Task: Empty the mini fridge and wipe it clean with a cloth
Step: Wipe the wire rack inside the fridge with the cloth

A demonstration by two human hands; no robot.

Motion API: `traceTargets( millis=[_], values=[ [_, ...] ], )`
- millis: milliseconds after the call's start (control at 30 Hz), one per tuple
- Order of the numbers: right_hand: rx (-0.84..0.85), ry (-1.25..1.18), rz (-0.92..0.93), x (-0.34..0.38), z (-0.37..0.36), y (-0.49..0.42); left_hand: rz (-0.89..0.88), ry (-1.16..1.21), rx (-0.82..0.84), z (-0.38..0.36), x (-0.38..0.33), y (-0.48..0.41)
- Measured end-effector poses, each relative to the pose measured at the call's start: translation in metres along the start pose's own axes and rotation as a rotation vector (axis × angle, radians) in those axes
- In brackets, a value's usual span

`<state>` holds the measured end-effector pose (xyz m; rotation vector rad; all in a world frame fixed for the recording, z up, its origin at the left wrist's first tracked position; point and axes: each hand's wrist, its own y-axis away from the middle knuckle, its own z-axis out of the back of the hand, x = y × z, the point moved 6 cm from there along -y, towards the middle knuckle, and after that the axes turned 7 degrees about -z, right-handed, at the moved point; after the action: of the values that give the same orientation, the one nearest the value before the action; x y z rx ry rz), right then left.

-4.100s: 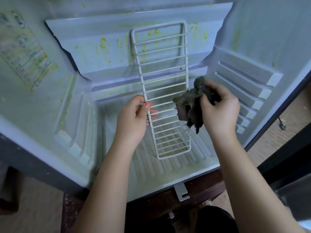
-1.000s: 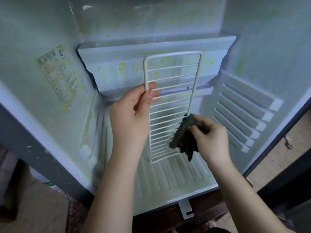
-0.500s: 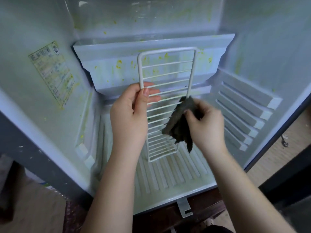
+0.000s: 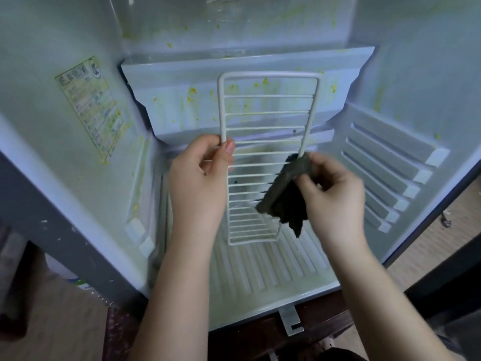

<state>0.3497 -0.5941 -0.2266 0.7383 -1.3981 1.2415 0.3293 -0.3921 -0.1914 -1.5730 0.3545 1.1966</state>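
Note:
The mini fridge (image 4: 78, 178) stands open in front of me, its pale inner walls speckled with yellow-green stains. A white wire shelf (image 4: 268, 121) stands upright inside it, its lower end on the ribbed fridge floor (image 4: 273, 272). My left hand (image 4: 200, 178) grips the shelf's left rail between thumb and fingers. My right hand (image 4: 335, 194) holds a dark grey cloth (image 4: 283, 196) folded around the shelf's right rail, about halfway up. The cloth hides part of the lower right rail.
A stained step (image 4: 182, 100) juts out at the fridge's back. Ribbed shelf guides (image 4: 390, 173) line the right wall. A printed label (image 4: 91, 108) is stuck on the left wall. A white hinge bracket (image 4: 291, 321) hangs below the front edge. Wooden flooring (image 4: 429, 246) shows at the right.
My right hand has slid the cloth up the shelf's right rail from near the lower end to about halfway. My left hand keeps its grip on the left rail.

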Motion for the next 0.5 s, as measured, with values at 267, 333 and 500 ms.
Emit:
traceTargets(
  millis=[267, 333, 500],
  values=[
    [-0.090, -0.097, 0.076, 0.041, 0.025, -0.011, -0.118, -0.011, 0.036, -0.020, -0.013, 0.013],
    [-0.048, -0.059, 0.012, 0.023, 0.019, -0.014, -0.133, -0.033, 0.029, -0.021, -0.012, 0.012],
    [0.047, 0.046, -0.056, -0.004, 0.007, -0.008, -0.078, -0.006, 0.005, -0.016, -0.004, 0.009]
  ],
)
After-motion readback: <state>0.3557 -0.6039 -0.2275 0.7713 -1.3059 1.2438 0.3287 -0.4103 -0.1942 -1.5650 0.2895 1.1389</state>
